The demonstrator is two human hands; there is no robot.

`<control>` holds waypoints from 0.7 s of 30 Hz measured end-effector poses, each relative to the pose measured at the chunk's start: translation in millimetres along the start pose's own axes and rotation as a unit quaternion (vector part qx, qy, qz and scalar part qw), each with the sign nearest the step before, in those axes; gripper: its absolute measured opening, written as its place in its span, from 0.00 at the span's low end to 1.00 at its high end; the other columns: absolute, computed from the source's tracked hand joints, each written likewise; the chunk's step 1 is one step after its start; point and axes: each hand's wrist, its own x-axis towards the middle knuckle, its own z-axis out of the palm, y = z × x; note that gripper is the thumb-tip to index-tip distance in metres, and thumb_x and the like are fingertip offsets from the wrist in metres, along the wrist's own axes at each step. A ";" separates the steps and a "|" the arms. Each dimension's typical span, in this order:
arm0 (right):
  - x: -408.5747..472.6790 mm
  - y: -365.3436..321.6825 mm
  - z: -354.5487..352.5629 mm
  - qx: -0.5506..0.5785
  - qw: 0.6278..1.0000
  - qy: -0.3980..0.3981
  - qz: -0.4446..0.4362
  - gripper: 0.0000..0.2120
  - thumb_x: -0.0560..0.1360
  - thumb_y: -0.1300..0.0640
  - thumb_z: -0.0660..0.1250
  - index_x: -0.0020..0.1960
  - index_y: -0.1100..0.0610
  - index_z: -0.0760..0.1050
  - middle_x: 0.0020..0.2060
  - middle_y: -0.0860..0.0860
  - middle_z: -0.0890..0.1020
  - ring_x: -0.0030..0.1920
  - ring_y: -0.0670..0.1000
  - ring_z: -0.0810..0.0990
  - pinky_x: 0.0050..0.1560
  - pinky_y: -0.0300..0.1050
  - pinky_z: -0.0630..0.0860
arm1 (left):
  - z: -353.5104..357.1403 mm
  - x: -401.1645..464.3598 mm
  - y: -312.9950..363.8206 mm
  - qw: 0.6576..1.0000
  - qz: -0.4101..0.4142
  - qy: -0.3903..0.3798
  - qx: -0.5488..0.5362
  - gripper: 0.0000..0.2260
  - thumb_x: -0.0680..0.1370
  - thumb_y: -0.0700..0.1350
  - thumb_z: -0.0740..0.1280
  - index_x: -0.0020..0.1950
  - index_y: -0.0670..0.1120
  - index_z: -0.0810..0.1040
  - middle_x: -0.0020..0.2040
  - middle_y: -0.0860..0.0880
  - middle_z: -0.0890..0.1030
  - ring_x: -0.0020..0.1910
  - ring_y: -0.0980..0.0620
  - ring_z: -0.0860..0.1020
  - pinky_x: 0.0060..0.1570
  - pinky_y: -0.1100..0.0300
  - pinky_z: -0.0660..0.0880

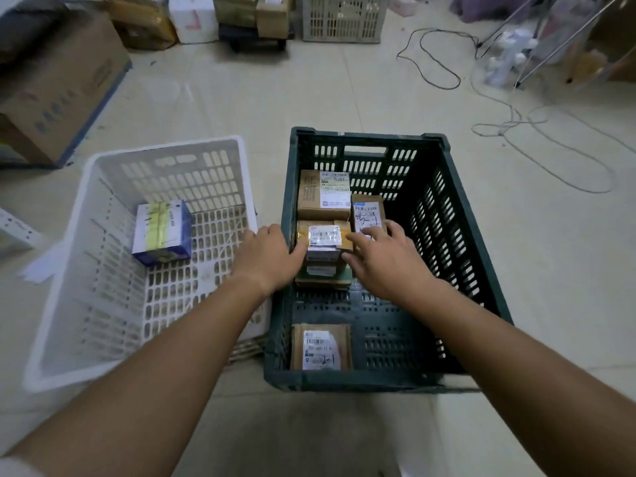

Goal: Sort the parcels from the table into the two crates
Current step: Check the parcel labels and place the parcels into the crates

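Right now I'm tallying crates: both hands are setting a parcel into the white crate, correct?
Not quite. The head view shows the left hand and right hand setting the parcel into the green crate, not the white crate.

Label text on parcels (323, 235) illegible; left hand (266, 256) fingertips hidden behind green crate (285, 208) wall.
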 end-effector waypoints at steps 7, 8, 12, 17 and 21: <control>-40.2 -44.8 -115.1 0.017 0.999 -0.038 -0.030 0.26 0.84 0.39 0.56 0.78 0.49 0.66 0.75 0.54 0.70 0.78 0.67 0.58 0.76 0.66 0.60 | -88.6 -65.4 -4.0 0.999 -0.007 -0.045 -0.026 0.24 0.82 0.59 0.63 0.73 0.46 0.74 0.68 0.44 0.77 0.69 0.39 0.71 0.67 0.45 0.70; -44.4 -50.8 -134.9 0.017 0.999 -0.037 -0.034 0.26 0.84 0.40 0.56 0.77 0.49 0.66 0.75 0.55 0.70 0.78 0.67 0.59 0.76 0.66 0.60 | -109.5 -72.6 -1.1 0.999 -0.004 -0.046 -0.024 0.24 0.82 0.59 0.63 0.73 0.47 0.74 0.69 0.45 0.77 0.69 0.39 0.70 0.66 0.45 0.71; -57.2 -86.4 -245.4 0.029 0.998 -0.017 -0.056 0.25 0.84 0.40 0.56 0.78 0.49 0.65 0.74 0.54 0.72 0.77 0.65 0.61 0.77 0.64 0.60 | -227.5 -99.1 16.6 0.999 0.007 -0.032 -0.021 0.22 0.83 0.58 0.63 0.73 0.48 0.75 0.69 0.45 0.77 0.70 0.39 0.69 0.66 0.45 0.71; -72.0 -150.6 -433.3 0.026 0.992 0.047 -0.115 0.24 0.84 0.43 0.59 0.76 0.53 0.70 0.71 0.55 0.76 0.73 0.58 0.70 0.79 0.55 0.54 | -420.1 -140.6 37.9 1.000 0.018 -0.008 -0.010 0.21 0.82 0.56 0.63 0.71 0.48 0.76 0.67 0.45 0.77 0.66 0.41 0.73 0.64 0.46 0.74; -95.2 -214.1 -567.0 0.043 0.986 0.062 -0.147 0.22 0.83 0.46 0.62 0.74 0.53 0.72 0.68 0.53 0.79 0.71 0.57 0.71 0.78 0.50 0.57 | -559.5 -184.4 34.8 0.998 0.012 0.029 -0.049 0.19 0.81 0.58 0.64 0.68 0.51 0.78 0.63 0.49 0.80 0.62 0.46 0.77 0.60 0.48 0.77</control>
